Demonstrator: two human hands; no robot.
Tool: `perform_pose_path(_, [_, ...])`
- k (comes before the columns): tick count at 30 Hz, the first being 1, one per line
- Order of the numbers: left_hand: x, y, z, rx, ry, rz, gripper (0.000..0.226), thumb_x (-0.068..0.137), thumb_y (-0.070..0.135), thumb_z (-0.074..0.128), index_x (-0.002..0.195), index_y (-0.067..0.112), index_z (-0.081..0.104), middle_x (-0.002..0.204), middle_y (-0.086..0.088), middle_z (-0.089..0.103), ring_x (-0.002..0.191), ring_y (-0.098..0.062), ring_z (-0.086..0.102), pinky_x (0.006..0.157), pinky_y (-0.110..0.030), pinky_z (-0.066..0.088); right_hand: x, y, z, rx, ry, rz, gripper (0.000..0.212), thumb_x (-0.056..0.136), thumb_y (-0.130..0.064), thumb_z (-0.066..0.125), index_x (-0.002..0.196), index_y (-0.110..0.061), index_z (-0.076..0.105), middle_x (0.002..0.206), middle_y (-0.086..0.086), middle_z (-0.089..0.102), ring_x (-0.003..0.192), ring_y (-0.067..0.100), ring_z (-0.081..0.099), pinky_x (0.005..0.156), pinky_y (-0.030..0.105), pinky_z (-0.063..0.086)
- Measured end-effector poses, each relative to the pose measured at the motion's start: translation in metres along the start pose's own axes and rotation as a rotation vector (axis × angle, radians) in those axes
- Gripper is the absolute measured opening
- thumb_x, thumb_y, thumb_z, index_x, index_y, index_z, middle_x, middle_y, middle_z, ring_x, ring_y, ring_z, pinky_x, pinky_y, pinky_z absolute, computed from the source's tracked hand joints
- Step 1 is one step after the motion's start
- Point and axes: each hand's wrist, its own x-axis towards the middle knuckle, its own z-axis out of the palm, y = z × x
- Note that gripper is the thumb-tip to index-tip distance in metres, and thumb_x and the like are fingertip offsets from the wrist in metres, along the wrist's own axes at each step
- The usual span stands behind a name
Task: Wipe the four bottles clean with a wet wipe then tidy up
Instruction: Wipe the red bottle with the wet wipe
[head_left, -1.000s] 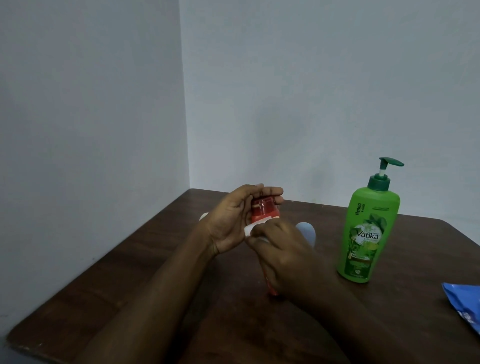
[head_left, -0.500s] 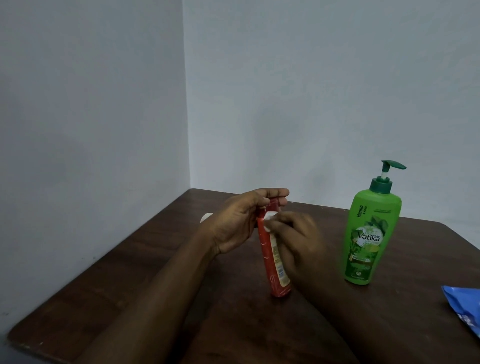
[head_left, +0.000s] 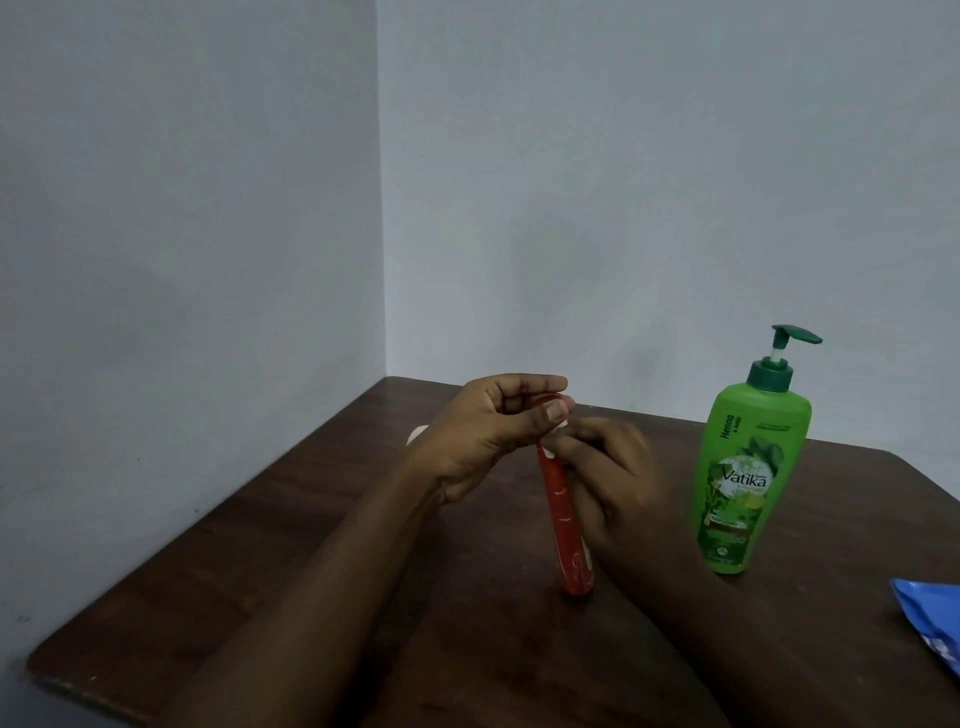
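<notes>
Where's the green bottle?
Head view: the green pump bottle stands upright at right on the table, between the right hand and a blue packet.

Two bare forearms and hands are all that shows of the person. The left forearm (head_left: 322, 587) enters the frame from 7 o'clock, bare along its whole visible length, with creases at the wrist where it meets the left hand (head_left: 488, 436). On that hand a short, trimmed thumbnail (head_left: 556, 413) faces the camera. The right forearm (head_left: 691, 623), entering from 5 o'clock, is likewise bare. The right hand (head_left: 613, 478), at 3 o'clock of the left, is softened by blur.
</notes>
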Motion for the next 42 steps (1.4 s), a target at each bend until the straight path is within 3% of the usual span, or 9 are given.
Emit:
perform_pose_path(8, [0.002, 0.003, 0.006, 0.001, 0.239, 0.054, 0.054, 0.084, 0.018, 0.085, 0.13, 0.015, 0.057, 0.109, -0.018, 0.078, 0.106, -0.037, 0.075, 0.086, -0.04, 0.063, 0.002, 0.005, -0.001, 0.002, -0.119, -0.02, 0.026, 0.092, -0.006, 0.058, 0.113, -0.01, 0.072, 0.113, 0.004, 0.061, 0.103, 0.022, 0.06, 0.079, 0.041, 0.052])
perform_pose_path(12, [0.004, 0.01, -0.001, -0.061, 0.462, 0.08, 0.052, 0.079, 0.022, 0.089, 0.122, 0.018, 0.061, 0.104, -0.015, 0.079, 0.101, -0.03, 0.077, 0.083, -0.039, 0.065, 0.005, 0.004, -0.006, -0.015, -0.308, -0.054, 0.031, 0.093, -0.025, 0.047, 0.105, -0.017, 0.075, 0.107, -0.001, 0.064, 0.096, 0.015, 0.06, 0.082, 0.012, 0.035])
perform_pose_path(16, [0.005, 0.018, -0.01, -0.052, 0.624, 0.108, 0.051, 0.077, 0.026, 0.091, 0.118, 0.019, 0.062, 0.1, -0.015, 0.078, 0.091, -0.024, 0.079, 0.077, -0.036, 0.066, 0.0, 0.01, -0.007, 0.004, -0.491, -0.005, 0.024, 0.091, -0.024, 0.055, 0.101, -0.022, 0.076, 0.104, -0.005, 0.063, 0.096, 0.013, 0.062, 0.081, 0.01, 0.032])
perform_pose_path(20, [0.004, 0.022, -0.011, -0.035, 0.645, 0.087, 0.052, 0.075, 0.03, 0.091, 0.117, 0.02, 0.063, 0.103, -0.017, 0.076, 0.087, -0.023, 0.078, 0.071, -0.034, 0.065, 0.0, 0.01, -0.007, 0.007, -0.382, -0.002, 0.031, 0.094, -0.027, 0.047, 0.107, -0.022, 0.075, 0.106, -0.007, 0.062, 0.095, 0.007, 0.057, 0.08, 0.008, 0.029])
perform_pose_path(23, [0.002, 0.016, 0.002, 0.006, 0.523, 0.041, 0.053, 0.075, 0.028, 0.092, 0.119, 0.019, 0.063, 0.106, -0.019, 0.075, 0.089, -0.026, 0.078, 0.073, -0.036, 0.065, 0.003, 0.005, -0.007, 0.018, -0.241, -0.025, 0.032, 0.095, -0.022, 0.048, 0.113, -0.014, 0.073, 0.11, 0.002, 0.063, 0.099, 0.017, 0.059, 0.082, 0.026, 0.049])
perform_pose_path(25, [-0.001, 0.009, 0.014, 0.023, 0.427, 0.024, 0.054, 0.076, 0.026, 0.092, 0.12, 0.016, 0.062, 0.096, -0.017, 0.076, 0.081, -0.025, 0.077, 0.071, -0.034, 0.063, 0.004, 0.002, -0.008, 0.012, -0.145, -0.012, 0.03, 0.096, -0.017, 0.05, 0.114, -0.01, 0.073, 0.11, 0.006, 0.064, 0.1, 0.023, 0.061, 0.08, 0.04, 0.053])
perform_pose_path(28, [-0.004, 0.008, 0.024, 0.011, 0.396, 0.024, 0.053, 0.078, 0.024, 0.09, 0.121, 0.015, 0.061, 0.076, -0.009, 0.075, 0.072, -0.021, 0.076, 0.07, -0.033, 0.063, 0.005, 0.001, -0.011, 0.006, -0.045, 0.002, 0.031, 0.096, -0.011, 0.05, 0.117, -0.005, 0.072, 0.111, 0.01, 0.064, 0.099, 0.025, 0.061, 0.082, 0.039, 0.052])
perform_pose_path(37, [0.0, 0.027, -0.004, -0.119, 0.721, 0.105, 0.056, 0.076, 0.032, 0.092, 0.121, 0.018, 0.061, 0.108, -0.018, 0.076, 0.097, -0.031, 0.077, 0.074, -0.04, 0.066, 0.006, 0.008, -0.011, 0.052, -0.234, -0.042, 0.029, 0.092, -0.023, 0.047, 0.109, -0.022, 0.07, 0.113, -0.006, 0.064, 0.101, 0.018, 0.062, 0.073, 0.047, 0.056])
perform_pose_path(42, [-0.003, 0.023, 0.005, -0.008, 0.609, 0.079, 0.05, 0.078, 0.03, 0.09, 0.118, 0.019, 0.063, 0.104, -0.018, 0.077, 0.095, -0.03, 0.078, 0.074, -0.037, 0.065, 0.002, 0.014, -0.012, 0.039, -0.216, -0.076, 0.028, 0.094, -0.02, 0.049, 0.116, -0.021, 0.066, 0.118, -0.004, 0.062, 0.104, 0.02, 0.062, 0.077, 0.046, 0.056])
